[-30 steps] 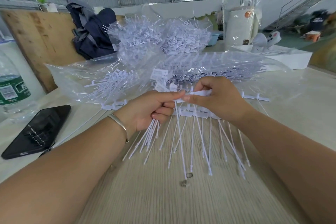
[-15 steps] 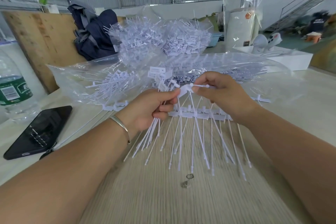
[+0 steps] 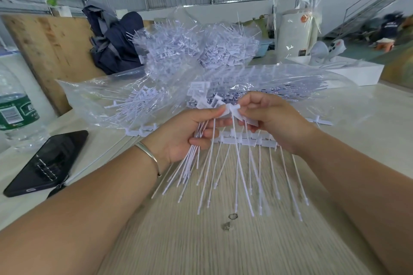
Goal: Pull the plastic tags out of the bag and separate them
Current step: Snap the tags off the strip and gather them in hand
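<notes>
- The left hand [image 3: 185, 134] grips a bundle of white plastic tags [image 3: 192, 163], stems fanning down over the tabletop [image 3: 201, 248].
- The right hand [image 3: 270, 118] pinches one tag's head beside the left thumb.
- Behind lies the clear bag [image 3: 290, 82], more tags inside.

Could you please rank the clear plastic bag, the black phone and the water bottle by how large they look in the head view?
1. clear plastic bag, widest by far.
2-3. black phone and water bottle: unsure, since the frame edge crops the bottle.
</notes>
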Motion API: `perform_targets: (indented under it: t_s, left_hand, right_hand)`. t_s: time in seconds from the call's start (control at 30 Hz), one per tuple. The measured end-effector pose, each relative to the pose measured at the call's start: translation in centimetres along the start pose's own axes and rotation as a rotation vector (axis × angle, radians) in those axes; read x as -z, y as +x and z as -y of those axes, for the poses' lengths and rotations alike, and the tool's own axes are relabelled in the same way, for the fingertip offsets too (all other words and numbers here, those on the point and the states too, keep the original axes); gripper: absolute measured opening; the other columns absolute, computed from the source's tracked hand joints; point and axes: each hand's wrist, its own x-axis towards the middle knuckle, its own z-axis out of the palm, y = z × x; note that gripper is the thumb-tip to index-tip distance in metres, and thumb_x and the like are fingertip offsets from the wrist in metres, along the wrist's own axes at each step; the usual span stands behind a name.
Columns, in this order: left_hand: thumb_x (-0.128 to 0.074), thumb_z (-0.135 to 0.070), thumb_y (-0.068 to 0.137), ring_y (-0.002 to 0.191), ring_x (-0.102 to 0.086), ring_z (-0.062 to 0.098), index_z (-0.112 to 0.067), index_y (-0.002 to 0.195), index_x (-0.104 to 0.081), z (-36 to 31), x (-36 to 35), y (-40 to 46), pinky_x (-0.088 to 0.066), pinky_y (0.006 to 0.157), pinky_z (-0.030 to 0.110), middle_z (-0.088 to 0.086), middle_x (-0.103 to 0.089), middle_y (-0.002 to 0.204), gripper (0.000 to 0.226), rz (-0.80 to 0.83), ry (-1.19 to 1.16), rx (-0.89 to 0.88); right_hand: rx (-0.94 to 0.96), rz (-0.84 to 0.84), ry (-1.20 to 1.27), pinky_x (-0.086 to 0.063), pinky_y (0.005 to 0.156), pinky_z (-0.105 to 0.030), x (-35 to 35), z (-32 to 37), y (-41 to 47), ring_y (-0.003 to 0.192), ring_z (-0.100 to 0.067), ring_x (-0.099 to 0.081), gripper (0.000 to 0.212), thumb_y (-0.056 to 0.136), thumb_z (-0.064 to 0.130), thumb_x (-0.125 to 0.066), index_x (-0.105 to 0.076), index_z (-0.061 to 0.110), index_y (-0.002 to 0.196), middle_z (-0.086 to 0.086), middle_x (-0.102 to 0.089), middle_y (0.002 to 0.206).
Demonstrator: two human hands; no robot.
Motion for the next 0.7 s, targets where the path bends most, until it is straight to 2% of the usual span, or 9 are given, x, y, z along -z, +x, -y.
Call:
perform_targets:
  t_s: [0.07,0.13,0.23,0.37,0.47,0.57,0.7]
  left_hand:
    - [-0.067,-0.023,0.080,0.038,-0.033,0.001,-0.011,0.093,-0.063,0.1,0.2,0.2,-0.015,0.031,0.012,0.000,-0.068,0.077,0.019,-0.105,0.064,-0.005]
    - [-0.064,-0.019,0.087,0.036,-0.031,0.001,-0.012,0.085,-0.060,0.0,0.4,0.2,-0.014,0.034,0.014,-0.003,-0.063,0.065,0.009,-0.161,0.127,-0.013]
    - [-0.060,-0.015,0.093,0.036,-0.027,0.002,-0.015,0.074,-0.054,-0.1,0.5,0.2,-0.014,0.036,0.015,-0.007,-0.049,0.053,0.020,-0.122,0.150,-0.012]
    - [-0.063,-0.012,0.090,0.037,-0.021,0.005,-0.023,0.054,-0.055,0.1,0.4,0.3,-0.016,0.032,0.015,-0.006,-0.034,0.048,0.038,-0.098,0.177,-0.009]
    - [-0.064,-0.002,0.083,0.034,-0.020,0.008,-0.023,0.052,-0.054,0.0,0.9,0.3,-0.017,0.032,0.013,-0.004,-0.028,0.044,0.038,-0.185,0.298,-0.052]
    - [-0.063,0.004,0.081,0.032,-0.020,0.008,-0.019,0.063,-0.049,-0.6,1.8,0.1,-0.018,0.034,0.013,-0.004,-0.027,0.043,0.033,-0.266,0.278,-0.081]
    - [-0.061,0.005,0.084,0.033,-0.020,0.003,-0.020,0.036,-0.048,-0.5,1.5,0.1,-0.015,0.032,0.015,-0.009,-0.025,0.042,0.055,-0.227,0.176,-0.052]
  right_hand:
    - [-0.004,-0.069,-0.069,-0.038,0.057,-0.026,0.0,0.0,0.1,0.049,-0.009,-0.046,0.021,0.089,-0.004,-0.051,-0.064,0.011,0.085,-0.002,-0.054,0.064]
    - [0.005,-0.132,-0.108,-0.036,0.051,-0.020,0.0,0.1,0.1,0.044,-0.004,-0.042,0.026,0.086,-0.009,-0.046,-0.066,0.007,0.084,0.007,-0.052,0.054]
    - [-0.003,-0.197,-0.123,-0.033,0.044,-0.012,0.3,0.3,0.2,0.041,-0.001,-0.037,0.032,0.082,-0.011,-0.042,-0.067,0.007,0.074,0.013,-0.049,0.045]
    - [-0.017,-0.213,-0.177,-0.034,0.046,-0.009,0.0,0.4,0.3,0.045,0.002,-0.044,0.039,0.078,-0.011,-0.040,-0.067,0.011,0.062,0.011,-0.059,0.055]
    - [-0.019,-0.208,-0.244,-0.033,0.044,-0.011,0.0,0.5,0.4,0.048,-0.009,-0.043,0.039,0.077,-0.008,-0.039,-0.063,0.014,0.056,0.011,-0.054,0.047]
    - [-0.047,-0.220,-0.249,-0.029,0.042,-0.016,0.3,0.3,0.1,0.047,-0.011,-0.034,0.036,0.079,-0.005,-0.040,-0.061,0.015,0.056,0.012,-0.047,0.042]
    - [-0.205,-0.252,-0.213,-0.026,0.035,-0.013,0.6,1.2,1.2,0.030,-0.003,-0.031,0.036,0.071,-0.015,-0.035,-0.059,0.012,0.064,0.011,-0.042,0.035]
